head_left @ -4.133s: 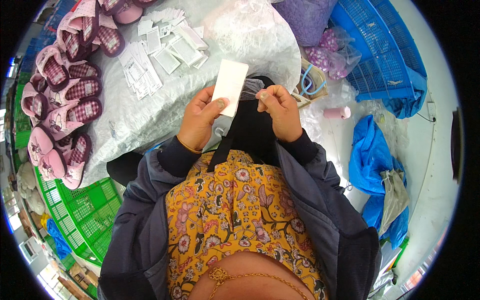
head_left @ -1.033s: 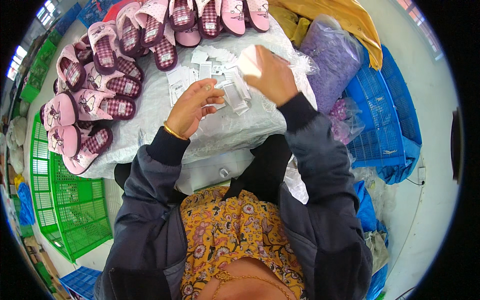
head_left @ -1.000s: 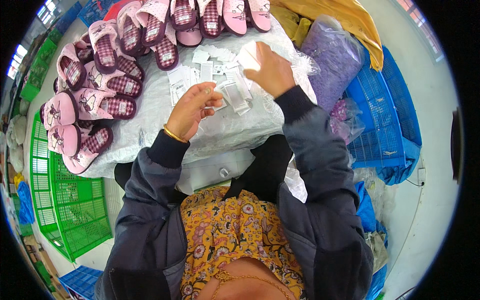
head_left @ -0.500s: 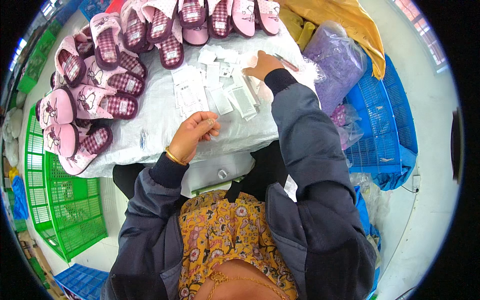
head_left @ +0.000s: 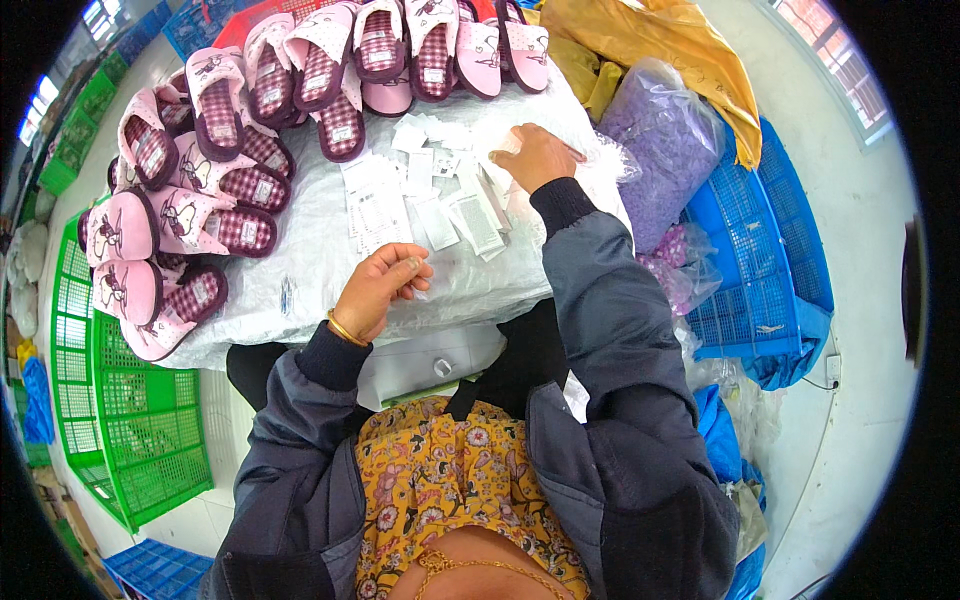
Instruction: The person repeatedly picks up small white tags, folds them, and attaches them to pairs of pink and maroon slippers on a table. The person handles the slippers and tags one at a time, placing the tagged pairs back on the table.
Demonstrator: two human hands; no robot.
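Observation:
My left hand (head_left: 383,291) hovers above the front of the white-covered table (head_left: 310,235), fingers curled in and thumb against them. Whatever its fingertips might pinch is too small to make out. Farther off on the right, my right hand (head_left: 538,160) lies on a stack of clear plastic bags (head_left: 597,172), its thumb spread away from the fingers. Between the hands are white paper slips and labels (head_left: 438,222), with a printed label sheet (head_left: 376,205) to their left. Pink slippers (head_left: 235,230) with dark checked insoles line the table's left and far sides.
At the right, a bag of purple material (head_left: 660,140) leans beside blue plastic crates (head_left: 750,255), with a yellow sheet (head_left: 665,45) behind. Green crates (head_left: 140,420) stand at the left below the table edge. A blue crate (head_left: 160,572) sits at the lower left.
My right hand has shifted slightly and settled lower on the clear bags, covering the thin object seen beside it earlier. My left hand stays near its place, fingers curled. The whole view has tilted a little.

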